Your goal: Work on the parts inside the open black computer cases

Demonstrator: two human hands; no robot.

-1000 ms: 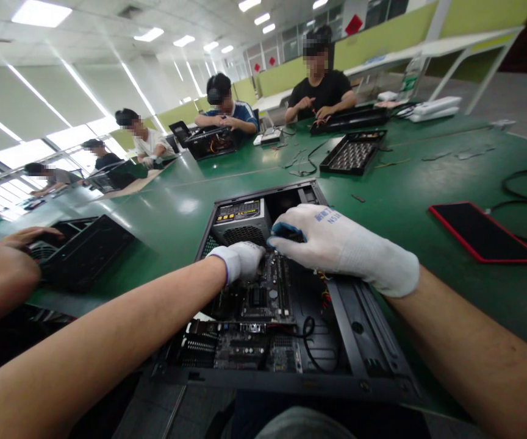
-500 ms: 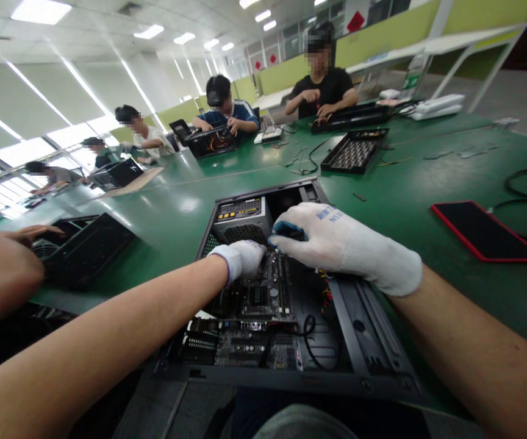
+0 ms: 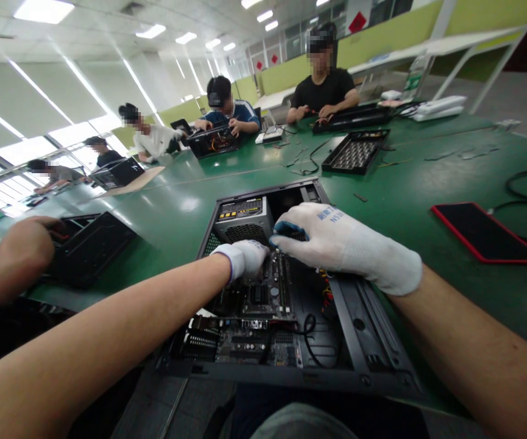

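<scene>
An open black computer case lies in front of me, its motherboard facing up. My left hand, in a white glove, reaches in over the board's upper part. Its fingers are curled together, and what they hold, if anything, is hidden. My right hand, gloved in white with blue fingertips, comes over the case's right rail. Thumb and fingers nearly meet close to my left fingertips; anything between them is out of sight. Just beyond the left hand sits the power supply. A black cable loops near the lower right of the board.
A red-edged black tablet-like panel lies to the right. At the left, a co-worker's hand is by another black case. A black tray-like panel lies farther back. Several people work around the green table.
My hands have barely moved. The co-worker's arm at the left has shifted right, over their case. Across the table, a person has lowered a hand toward the parts in front.
</scene>
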